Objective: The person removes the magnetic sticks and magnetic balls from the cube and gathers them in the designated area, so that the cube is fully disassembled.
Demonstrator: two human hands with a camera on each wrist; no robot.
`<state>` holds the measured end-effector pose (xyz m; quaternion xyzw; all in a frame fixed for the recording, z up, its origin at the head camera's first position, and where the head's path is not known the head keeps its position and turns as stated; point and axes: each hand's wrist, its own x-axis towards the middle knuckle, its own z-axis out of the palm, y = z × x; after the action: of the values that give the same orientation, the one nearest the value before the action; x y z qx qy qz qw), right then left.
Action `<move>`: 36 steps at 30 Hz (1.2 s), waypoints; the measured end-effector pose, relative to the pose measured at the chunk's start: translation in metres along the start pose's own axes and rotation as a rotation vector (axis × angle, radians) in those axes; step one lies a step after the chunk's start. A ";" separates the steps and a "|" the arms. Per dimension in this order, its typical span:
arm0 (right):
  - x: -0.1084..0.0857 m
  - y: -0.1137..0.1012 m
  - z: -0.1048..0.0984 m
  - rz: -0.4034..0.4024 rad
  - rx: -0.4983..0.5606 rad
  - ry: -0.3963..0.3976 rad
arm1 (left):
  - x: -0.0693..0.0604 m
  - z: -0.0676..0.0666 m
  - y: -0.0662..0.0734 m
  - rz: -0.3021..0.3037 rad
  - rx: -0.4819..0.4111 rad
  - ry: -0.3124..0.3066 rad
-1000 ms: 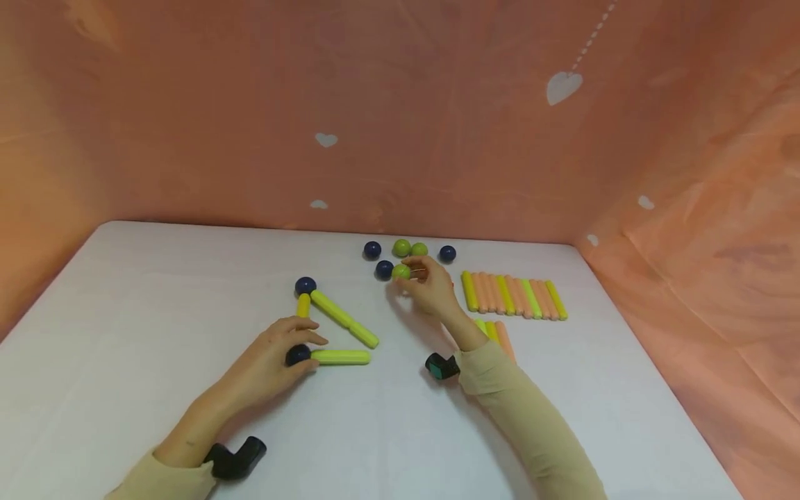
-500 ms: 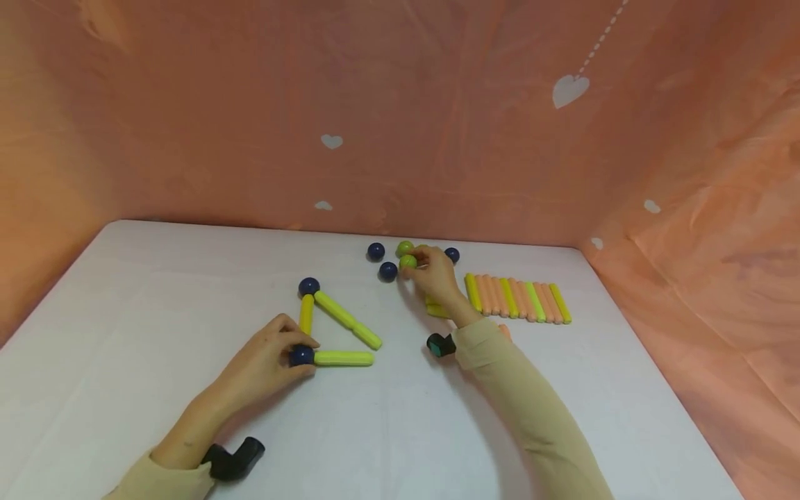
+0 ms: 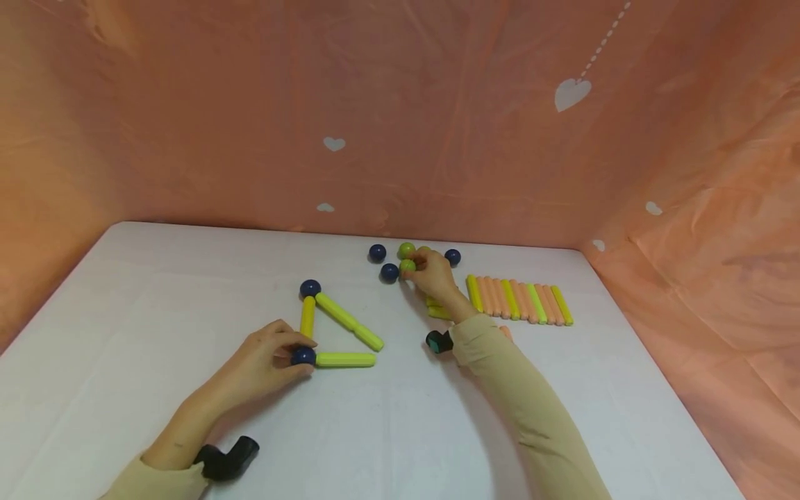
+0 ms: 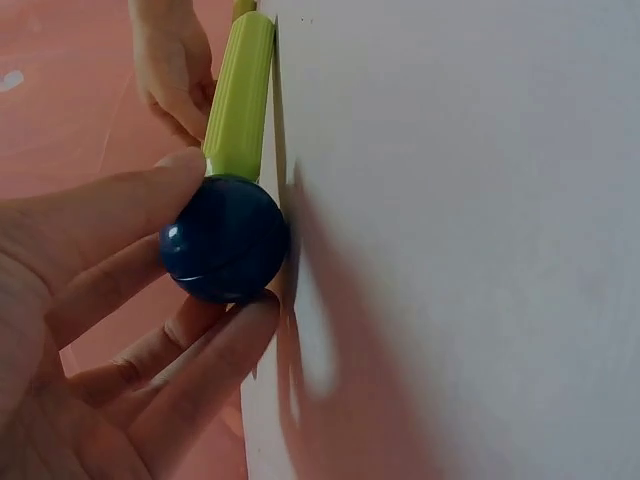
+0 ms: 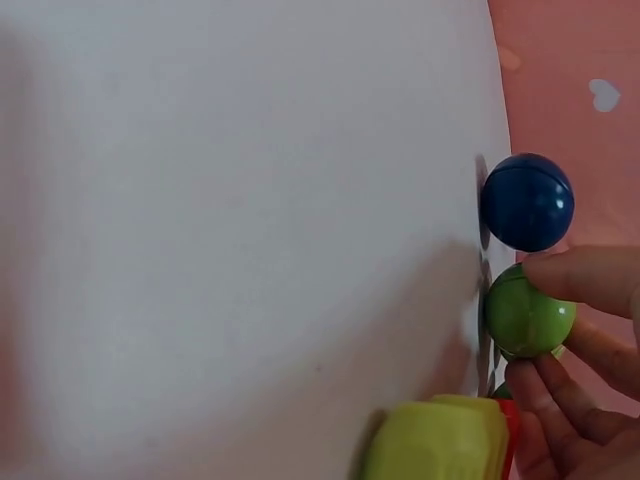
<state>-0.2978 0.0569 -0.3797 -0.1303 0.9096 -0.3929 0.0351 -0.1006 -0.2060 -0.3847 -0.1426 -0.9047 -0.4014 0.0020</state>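
My left hand (image 3: 259, 368) holds a navy ball (image 3: 303, 356) between thumb and fingers. From that ball a lime-green rod (image 3: 346, 360) runs right along the table. A yellow rod (image 3: 307, 317) stretches from near it to a second navy ball (image 3: 310, 289), where two end-to-end lime rods (image 3: 340, 314) slant off to the right. The left wrist view shows the held ball (image 4: 225, 240) touching its lime rod (image 4: 240, 95). At the back, my right hand (image 3: 434, 274) pinches a green ball (image 5: 530, 312) by thumb and fingertips, beside another navy ball (image 5: 528, 202).
Loose navy (image 3: 378, 253) and green balls (image 3: 407, 251) lie near the back edge. A row of peach, yellow and green rods (image 3: 520, 300) lies right of my right arm. More yellow-green rods (image 3: 439, 311) are partly hidden beneath it. An orange cloth (image 3: 400, 125) hangs behind.
My right hand, with the green ball, has shifted slightly toward the back, uncovering some yellow-green rods. The left hand stays at its navy ball. The head view has moved a little.
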 end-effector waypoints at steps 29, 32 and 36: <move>-0.083 -0.020 0.034 -0.163 0.156 -0.246 | 0.012 0.001 -0.005 -0.035 -0.056 0.007; -0.086 -0.020 0.038 -0.161 0.147 -0.264 | 0.012 0.001 -0.005 -0.036 -0.047 0.011; -0.088 -0.022 0.042 -0.159 0.121 -0.265 | 0.013 0.001 -0.005 -0.043 -0.041 0.011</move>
<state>-0.2014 0.0363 -0.3960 -0.2503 0.8585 -0.4277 0.1315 -0.1137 -0.2047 -0.3874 -0.1209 -0.8991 -0.4208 -0.0044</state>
